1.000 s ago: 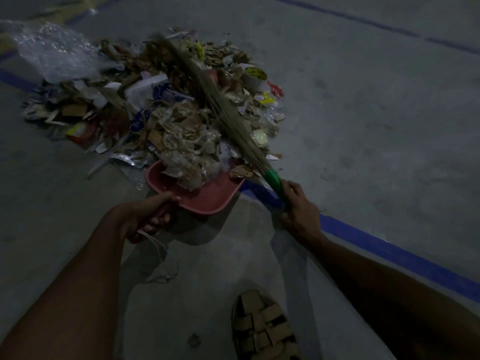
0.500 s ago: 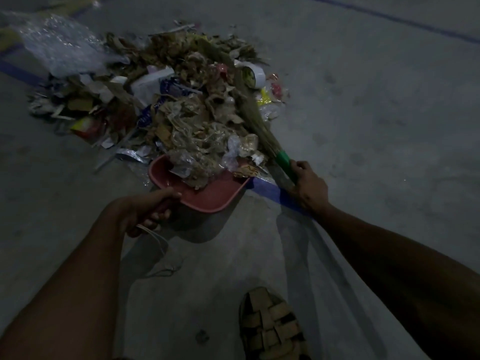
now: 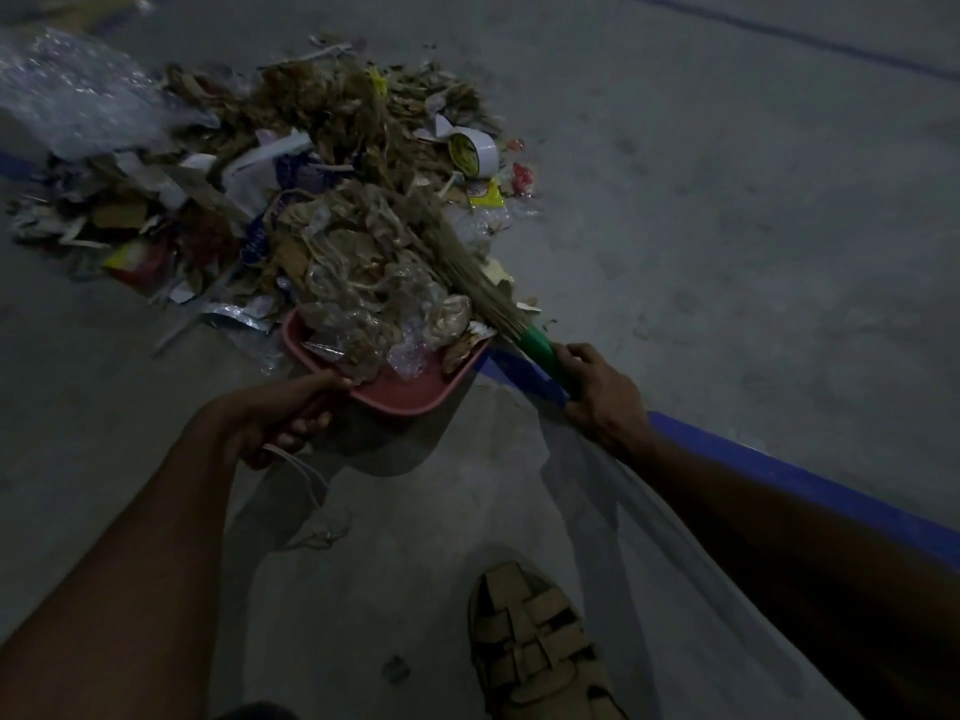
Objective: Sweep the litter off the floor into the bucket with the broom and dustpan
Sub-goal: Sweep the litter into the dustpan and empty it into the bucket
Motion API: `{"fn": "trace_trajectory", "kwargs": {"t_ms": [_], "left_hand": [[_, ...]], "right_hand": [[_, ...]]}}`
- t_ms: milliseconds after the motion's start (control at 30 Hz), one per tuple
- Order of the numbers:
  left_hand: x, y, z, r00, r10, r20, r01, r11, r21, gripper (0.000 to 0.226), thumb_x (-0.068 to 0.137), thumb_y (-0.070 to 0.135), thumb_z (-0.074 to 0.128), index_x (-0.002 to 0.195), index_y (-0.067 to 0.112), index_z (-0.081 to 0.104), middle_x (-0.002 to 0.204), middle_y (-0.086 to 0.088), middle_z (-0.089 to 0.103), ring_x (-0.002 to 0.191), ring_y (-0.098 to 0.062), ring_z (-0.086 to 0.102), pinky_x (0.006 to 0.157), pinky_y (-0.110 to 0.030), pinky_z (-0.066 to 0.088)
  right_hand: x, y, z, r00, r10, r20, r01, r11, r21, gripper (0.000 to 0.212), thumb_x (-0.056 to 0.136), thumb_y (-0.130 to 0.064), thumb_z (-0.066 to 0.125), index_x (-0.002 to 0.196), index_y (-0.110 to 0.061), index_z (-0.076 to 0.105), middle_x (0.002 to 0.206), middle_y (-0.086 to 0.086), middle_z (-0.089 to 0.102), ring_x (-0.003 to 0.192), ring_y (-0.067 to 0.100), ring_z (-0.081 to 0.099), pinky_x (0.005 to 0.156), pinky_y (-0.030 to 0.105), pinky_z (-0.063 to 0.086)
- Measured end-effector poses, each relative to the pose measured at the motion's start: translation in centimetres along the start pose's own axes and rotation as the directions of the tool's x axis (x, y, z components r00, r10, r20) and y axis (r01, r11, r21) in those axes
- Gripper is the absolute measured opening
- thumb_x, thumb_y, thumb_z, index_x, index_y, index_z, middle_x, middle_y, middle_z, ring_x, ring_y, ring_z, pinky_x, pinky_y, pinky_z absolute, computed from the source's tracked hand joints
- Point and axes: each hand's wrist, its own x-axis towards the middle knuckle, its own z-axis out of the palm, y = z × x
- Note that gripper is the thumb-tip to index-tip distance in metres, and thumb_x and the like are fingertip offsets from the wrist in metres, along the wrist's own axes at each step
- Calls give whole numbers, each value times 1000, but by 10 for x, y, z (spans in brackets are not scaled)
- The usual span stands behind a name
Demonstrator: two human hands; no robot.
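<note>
Red dustpan (image 3: pixel 410 389) tilted at the near edge of the heap, mouth facing the mess, and it's loaded: crumpled clear plastic, brown paper scraps, dry leaves banked up over its front lip. Left hand (image 3: pixel 291 413) is wrapped round the dustpan's handle, thumb on top, fingers curled under; a thin white string (image 3: pixel 311 485) dangles from that end down to the floor. Right hand (image 3: pixel 605 394) is clenched round the green handle of the grass broom (image 3: pixel 467 272), whose bristles lie across the right side of the litter pile (image 3: pixel 291 189), running up & away thru it. Pile is mixed stuff: cardboard bits, foil wrappers, a white tape roll (image 3: pixel 475 150) w/ yellow inside on the far right, a yellow wrapper (image 3: pixel 485 194) just below it, a big clump of bubble wrap (image 3: pixel 78 101) at far left. No bucket in shot. Floor (image 3: pixel 727 226) is grey concrete, dim light, a blue painted line (image 3: pixel 779 480) running diagonally under the right hand. One tan strapped sandal (image 3: pixel 535 646) at bottom, foot planted. Print on the wrappers too blurred to read.
</note>
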Motion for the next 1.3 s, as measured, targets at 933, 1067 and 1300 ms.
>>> {"fn": "trace_trajectory", "kwargs": {"t_ms": [933,1067,1300], "left_hand": [[-111,52,47,971,183,-154,-219,940,-262,53,88,62,61,62,18,51,45,6,33,30,-9,26,45,-12,17],[-195,76,38,974,170,-149,-209,930,-303,53,90,61,59,62,17,51,44,5,33,29,-9,26,42,-11,17],[-408,128,0,967,153,-205,-212,930,-302,50,96,53,58,63,16,51,42,2,34,30,-10,26,41,-10,16]], "right_hand": [[-39,-70,-95,997,32,-75,-27,997,68,77,78,-6,62,149,-28,40,145,-7,44,102,25,58,67,26,37],[-67,-105,-180,997,37,-64,-32,996,80,79,76,-6,63,148,-30,41,144,-8,44,100,26,60,71,32,51],[-133,-200,-352,999,44,-21,-41,992,122,79,77,1,63,147,-29,41,144,-8,44,86,21,61,58,26,49]]}}
